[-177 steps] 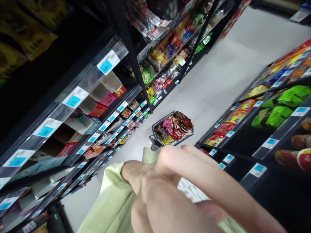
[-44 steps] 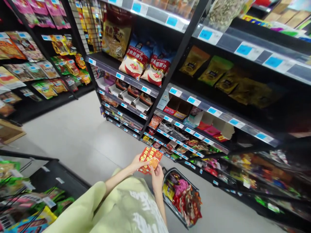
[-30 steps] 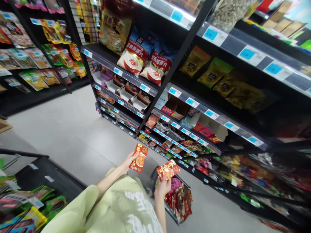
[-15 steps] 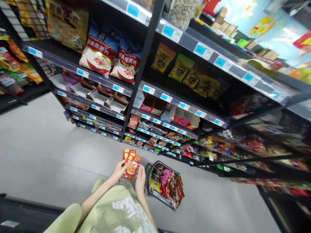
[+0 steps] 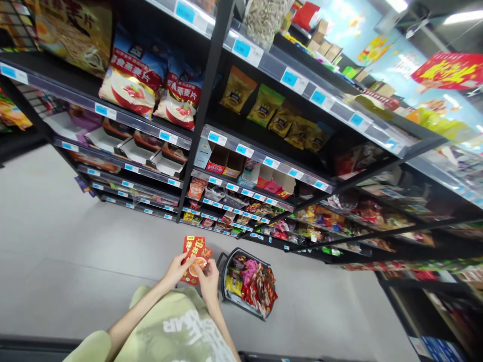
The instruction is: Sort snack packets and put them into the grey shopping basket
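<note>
Two red snack packets [image 5: 193, 250] with yellow lettering and a picture of food overlap, fanned out in front of my body. My left hand [image 5: 175, 270] is closed on their left side, thumb over the front. From the right, my right hand [image 5: 209, 282] pinches the packets' right edge, its thumb lying on the front face. Its other fingers are partly hidden. Just right of my right hand, a dark shopping basket [image 5: 243, 303] stands on the floor, filled with red, pink, yellow and brown snack bags [image 5: 258, 289].
A tall black shelf unit [image 5: 206, 65] runs across the front, holding oat bags [image 5: 130, 83], yellow snack bags [image 5: 266, 105] and open cartons [image 5: 217, 161]. Grey floor [image 5: 75, 236] lies between me and the shelves. A dark edge [image 5: 37, 347] runs along the bottom left.
My right thumb has come over onto the front of the packets. The packets and both hands sit slightly further left in view, and the shelves have shifted left as the camera turned.
</note>
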Motion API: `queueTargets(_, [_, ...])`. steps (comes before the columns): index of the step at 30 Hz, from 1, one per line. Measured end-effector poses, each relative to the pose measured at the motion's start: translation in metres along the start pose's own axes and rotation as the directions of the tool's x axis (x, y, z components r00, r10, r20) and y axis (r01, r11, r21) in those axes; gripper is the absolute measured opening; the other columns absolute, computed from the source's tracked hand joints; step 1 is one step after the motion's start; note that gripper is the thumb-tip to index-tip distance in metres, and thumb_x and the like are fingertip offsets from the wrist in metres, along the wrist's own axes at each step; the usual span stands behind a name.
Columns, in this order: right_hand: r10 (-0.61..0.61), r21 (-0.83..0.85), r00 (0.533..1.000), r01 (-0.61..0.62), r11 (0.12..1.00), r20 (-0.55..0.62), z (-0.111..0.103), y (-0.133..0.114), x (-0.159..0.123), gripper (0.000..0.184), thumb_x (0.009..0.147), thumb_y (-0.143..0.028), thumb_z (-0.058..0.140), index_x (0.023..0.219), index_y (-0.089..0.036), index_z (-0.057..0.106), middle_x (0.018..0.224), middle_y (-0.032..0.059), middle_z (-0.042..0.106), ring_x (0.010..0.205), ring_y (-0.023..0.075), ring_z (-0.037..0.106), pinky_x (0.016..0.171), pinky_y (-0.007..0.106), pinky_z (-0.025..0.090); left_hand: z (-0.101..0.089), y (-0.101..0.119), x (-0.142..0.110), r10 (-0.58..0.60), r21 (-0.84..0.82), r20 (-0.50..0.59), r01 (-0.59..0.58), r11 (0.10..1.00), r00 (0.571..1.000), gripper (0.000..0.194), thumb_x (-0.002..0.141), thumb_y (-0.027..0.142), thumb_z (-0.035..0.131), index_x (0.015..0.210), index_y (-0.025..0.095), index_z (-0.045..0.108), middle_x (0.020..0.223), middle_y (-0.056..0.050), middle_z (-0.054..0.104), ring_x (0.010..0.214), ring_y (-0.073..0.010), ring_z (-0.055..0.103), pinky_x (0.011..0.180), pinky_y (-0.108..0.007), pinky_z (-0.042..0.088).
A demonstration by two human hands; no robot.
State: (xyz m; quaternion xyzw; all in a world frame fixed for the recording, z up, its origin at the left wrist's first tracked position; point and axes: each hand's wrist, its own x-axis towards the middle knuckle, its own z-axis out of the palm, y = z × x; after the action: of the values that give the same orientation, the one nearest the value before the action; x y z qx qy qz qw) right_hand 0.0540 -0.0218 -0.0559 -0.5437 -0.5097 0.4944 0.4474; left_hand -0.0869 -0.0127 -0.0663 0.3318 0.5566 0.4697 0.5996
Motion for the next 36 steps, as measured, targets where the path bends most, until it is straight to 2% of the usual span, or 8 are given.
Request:
queueTargets(5, [0.052, 0.128, 0.977, -0.025, 0.991, -0.207, -0.014, 0.016, 0.011, 0.031, 0.08, -0.044, 0.069, 0.094, -0.018, 0.061, 0.09, 0.0049, 0.071, 0.085, 0.0194, 0.067, 0.078, 0.03, 0.055, -0.003, 0.003, 0.002, 0.053, 0.029, -0.097, -0.051, 0.998, 0.994, 0.044, 0.067, 0.058, 0.073, 0.084, 0.018, 0.075, 0.094, -0.009, 0.077, 0.095, -0.0293, 0.067, 0.082, -0.034, 0.054])
queueTargets(9, [0.182, 0.262, 0.768, -0.019, 0.965, -0.614, -0.052, 0.039, 0.02, 0.045, 0.074, -0.053, 0.071, 0.1, -0.02, 0.055, 0.1, 0.0089, 0.072, 0.09, 0.0218, 0.069, 0.079, 0.033, 0.056, -0.013, 0.003, -0.003, 0.049, -0.012, -0.188, -0.052, 0.999, 0.981, 0.053, 0.068, 0.061, 0.072, 0.1, 0.019, 0.067, 0.094, -0.006, 0.073, 0.086, -0.0258, 0.068, 0.077, -0.035, 0.057])
queueTargets(13, [0.202, 0.257, 0.641, -0.007, 0.966, -0.74, -0.085, 0.049, 0.019, 0.044, 0.072, -0.057, 0.069, 0.095, -0.023, 0.053, 0.099, 0.0076, 0.071, 0.088, 0.0206, 0.068, 0.076, 0.031, 0.056, -0.013, -0.002, -0.012, -0.003, -0.201, -0.125, -0.022, 0.979, 0.992, 0.094, 0.068, 0.058, 0.077, 0.143, 0.024, 0.031, 0.107, -0.009, 0.07, 0.086, -0.0253, 0.071, 0.077, -0.039, 0.059])
queueTargets(17, [0.231, 0.276, 0.745, -0.065, 0.959, -0.626, -0.074, 0.043, 0.011, 0.043, 0.072, -0.057, 0.07, 0.093, -0.022, 0.056, 0.091, 0.0048, 0.071, 0.081, 0.0196, 0.067, 0.07, 0.029, 0.055, 0.006, -0.006, -0.011, -0.047, -0.261, 0.0, 0.045, 0.964, 0.999, 0.11, 0.072, 0.055, 0.076, 0.154, 0.028, 0.006, 0.123, -0.015, 0.065, 0.094, -0.0287, 0.071, 0.084, -0.044, 0.058])
queueTargets(20, [0.24, 0.275, 0.907, -0.146, 0.95, -0.346, -0.046, 0.032, 0.004, 0.039, 0.074, -0.054, 0.072, 0.087, -0.02, 0.06, 0.083, 0.0027, 0.071, 0.078, 0.0193, 0.067, 0.068, 0.027, 0.054, 0.025, -0.012, -0.002, 0.001, -0.14, 0.061, 0.008, 0.99, 0.998, 0.1, 0.072, 0.053, 0.076, 0.151, 0.019, 0.024, 0.13, -0.018, 0.061, 0.111, -0.0314, 0.065, 0.096, -0.044, 0.052])
queueTargets(22, [0.229, 0.264, 0.953, -0.173, 0.949, -0.198, -0.034, 0.025, -0.001, 0.037, 0.078, -0.054, 0.068, 0.086, -0.019, 0.063, 0.085, 0.0031, 0.072, 0.082, 0.0195, 0.066, 0.07, 0.026, 0.053, 0.035, -0.019, 0.006, 0.054, 0.038, 0.047, -0.056, 0.998, 0.997, 0.082, 0.073, 0.051, 0.075, 0.14, 0.015, 0.043, 0.129, -0.017, 0.061, 0.117, -0.031, 0.06, 0.103, -0.042, 0.047])
queueTargets(27, [0.313, 0.297, 0.941, -0.265, 0.917, -0.129, -0.051, 0.017, -0.003, 0.042, 0.086, -0.056, 0.059, 0.098, -0.017, 0.067, 0.097, 0.0059, 0.074, 0.089, 0.021, 0.067, 0.078, 0.029, 0.054, 0.059, -0.037, 0.017, 0.053, 0.414, -0.025, -0.038, 0.91, 0.998, 0.059, 0.074, 0.05, 0.069, 0.121, 0.014, 0.061, 0.114, -0.014, 0.064, 0.109, -0.0298, 0.06, 0.096, -0.043, 0.049])
queueTargets(36, [0.231, 0.156, 0.952, -0.201, 0.967, -0.2, -0.142, 0.044, 0.017, 0.037, 0.084, -0.048, 0.066, 0.102, -0.016, 0.068, 0.097, 0.0088, 0.075, 0.086, 0.0244, 0.069, 0.079, 0.033, 0.055, 0.152, -0.035, 0.041, -0.01, 0.327, 0.225, -0.066, 0.943, 0.974, 0.054, 0.075, 0.036, 0.068, 0.121, 0.017, 0.048, 0.113, -0.011, 0.068, 0.1, -0.0239, 0.067, 0.091, -0.038, 0.052])
